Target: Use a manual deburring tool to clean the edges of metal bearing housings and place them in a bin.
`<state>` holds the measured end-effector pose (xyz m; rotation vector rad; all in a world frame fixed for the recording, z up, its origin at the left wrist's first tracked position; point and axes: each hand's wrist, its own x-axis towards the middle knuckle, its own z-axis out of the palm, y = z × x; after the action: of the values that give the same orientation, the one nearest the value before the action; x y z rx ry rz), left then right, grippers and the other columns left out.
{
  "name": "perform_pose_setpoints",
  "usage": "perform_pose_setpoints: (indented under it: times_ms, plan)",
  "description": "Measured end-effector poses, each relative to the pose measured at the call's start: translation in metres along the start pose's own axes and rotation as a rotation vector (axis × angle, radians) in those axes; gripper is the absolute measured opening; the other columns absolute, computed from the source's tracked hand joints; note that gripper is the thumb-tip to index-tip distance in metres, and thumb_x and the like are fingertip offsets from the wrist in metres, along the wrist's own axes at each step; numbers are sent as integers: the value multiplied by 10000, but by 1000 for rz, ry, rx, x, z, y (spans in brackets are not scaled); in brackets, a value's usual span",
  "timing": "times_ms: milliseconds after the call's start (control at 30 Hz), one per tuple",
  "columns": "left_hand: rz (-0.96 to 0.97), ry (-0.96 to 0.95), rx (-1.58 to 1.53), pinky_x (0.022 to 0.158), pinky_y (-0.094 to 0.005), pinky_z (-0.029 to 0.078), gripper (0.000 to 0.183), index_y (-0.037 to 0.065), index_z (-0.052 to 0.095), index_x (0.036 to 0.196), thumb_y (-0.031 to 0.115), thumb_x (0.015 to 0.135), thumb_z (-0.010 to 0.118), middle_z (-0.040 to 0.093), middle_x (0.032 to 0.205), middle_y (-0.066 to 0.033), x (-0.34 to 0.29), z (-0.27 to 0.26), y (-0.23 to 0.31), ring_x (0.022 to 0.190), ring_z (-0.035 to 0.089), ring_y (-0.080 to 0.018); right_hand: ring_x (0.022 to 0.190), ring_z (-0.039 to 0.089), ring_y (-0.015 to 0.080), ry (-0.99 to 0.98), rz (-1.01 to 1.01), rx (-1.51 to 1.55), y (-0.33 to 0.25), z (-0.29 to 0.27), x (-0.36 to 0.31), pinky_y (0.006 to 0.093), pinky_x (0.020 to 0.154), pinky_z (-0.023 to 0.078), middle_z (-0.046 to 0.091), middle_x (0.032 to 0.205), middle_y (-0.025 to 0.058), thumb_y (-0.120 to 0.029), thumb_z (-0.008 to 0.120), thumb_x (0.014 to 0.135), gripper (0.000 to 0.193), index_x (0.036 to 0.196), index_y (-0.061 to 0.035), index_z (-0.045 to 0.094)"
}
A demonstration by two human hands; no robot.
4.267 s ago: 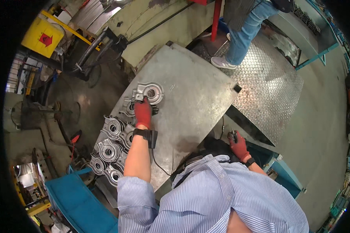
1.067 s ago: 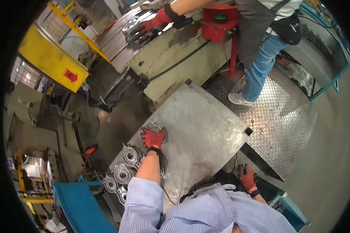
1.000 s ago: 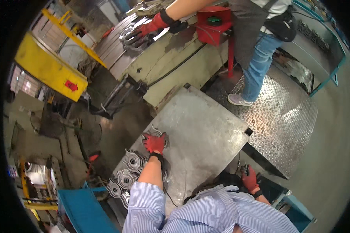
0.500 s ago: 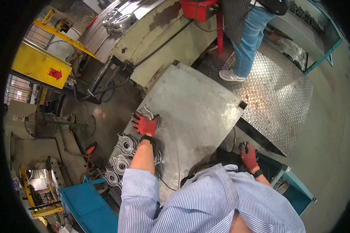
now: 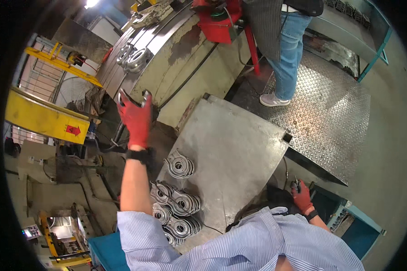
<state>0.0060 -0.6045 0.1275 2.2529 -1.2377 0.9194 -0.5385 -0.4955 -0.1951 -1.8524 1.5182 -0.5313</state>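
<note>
My left hand (image 5: 134, 119), in a red glove with dark fingertips, reaches forward past the left edge of the grey metal table (image 5: 230, 140). Its thumb and fingers are spread with nothing between them. Beyond it, ring-shaped metal parts (image 5: 135, 58) lie on the machine bed. One stack of similar ring-shaped metal parts (image 5: 179, 167) stands by itself on the table's left side; several more stacks (image 5: 184, 204) are grouped nearer to me. My right hand (image 5: 301, 198), also red-gloved, is low at my right side with curled fingers. What they hold, if anything, cannot be made out.
A person in jeans (image 5: 286, 58) stands on a diamond-plate platform (image 5: 321, 113) at far right. Near them is a red box on a stand (image 5: 217, 28). A teal bin (image 5: 362, 230) lies at my right, and a yellow guard (image 5: 45, 115) is at left. A thin cable (image 5: 203, 224) crosses the near stacks.
My left hand has left the far stack on the table and moved forward and left, toward the machine bed. The view has shifted; my right hand stays at my side.
</note>
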Motion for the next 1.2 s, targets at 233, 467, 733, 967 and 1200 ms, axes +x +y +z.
perform_pose_setpoints:
  times_ms: [233, 467, 733, 967, 1200]
  plan:
    - [185, -130, -13, 907, -451, 401, 799, -28, 397, 1252, 504, 712, 650, 488, 1179, -287, 130, 53, -30, 1099, 473, -418, 768, 580, 394, 21, 52, 78, 5, -21, 15, 421, 654, 447, 594, 823, 244, -192, 607, 806, 405, 1087, 77, 497]
    - [284, -541, 217, 958, -413, 370, 1001, -25, 249, 1349, 566, 658, 666, 480, 1228, -254, 172, 115, -18, 1156, 465, -360, 747, 600, 358, 104, 106, 48, 18, -36, 4, 406, 637, 454, 605, 821, 223, -200, 604, 814, 394, 1105, 45, 504]
    - [348, -582, 502, 920, -479, 361, 744, 100, 365, 1299, 412, 697, 671, 512, 1216, -169, 162, 112, 21, 1122, 485, -373, 770, 613, 348, 111, 154, 29, -3, -48, 8, 372, 632, 458, 617, 832, 201, -116, 584, 801, 289, 1046, 26, 522]
    - [356, -442, 554, 839, -436, 439, 578, 49, 458, 1180, 298, 697, 655, 576, 1077, -216, 128, 79, 32, 1013, 556, -352, 793, 615, 352, 88, 101, 166, 19, -33, 8, 373, 644, 463, 621, 840, 205, -84, 579, 792, 290, 1056, 22, 521]
    - [129, -341, -251, 784, -383, 476, 470, 21, 554, 1088, 294, 721, 662, 626, 965, -165, 58, -9, -2, 931, 608, -259, 839, 605, 343, 0, -48, 67, 10, -25, 14, 386, 711, 462, 622, 894, 204, -115, 588, 803, 339, 1096, 39, 515]
